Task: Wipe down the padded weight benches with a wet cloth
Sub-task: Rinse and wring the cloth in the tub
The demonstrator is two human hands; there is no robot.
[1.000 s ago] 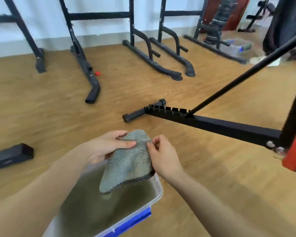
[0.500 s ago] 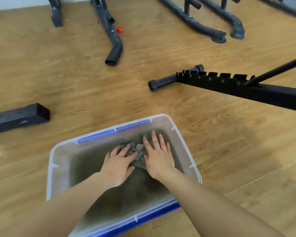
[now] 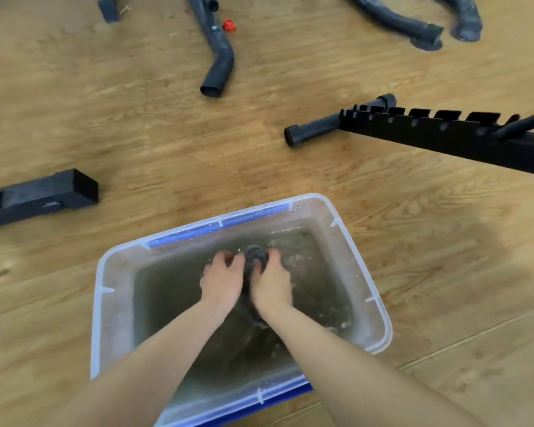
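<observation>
Cloth: a dark bunched wad (image 3: 255, 257), sunk in murky water inside the clear tub (image 3: 114, 318), squeezed between both hands.
Left grip: left hand (image 3: 221, 280) curled onto the cloth.
Right grip: right hand (image 3: 272, 285) clutching it too.
Tub: sits on the wooden floor (image 3: 136, 134).

Both bare forearms are reaching forward and down, drawing together toward the wrists. The left hand (image 3: 221, 280) and right hand (image 3: 272, 283) are lying side by side, backs up and nearly touching. Their fingers are curling downward, gripping a dark bunched cloth (image 3: 255, 257) between them. The fingertips are mostly hidden.
</observation>
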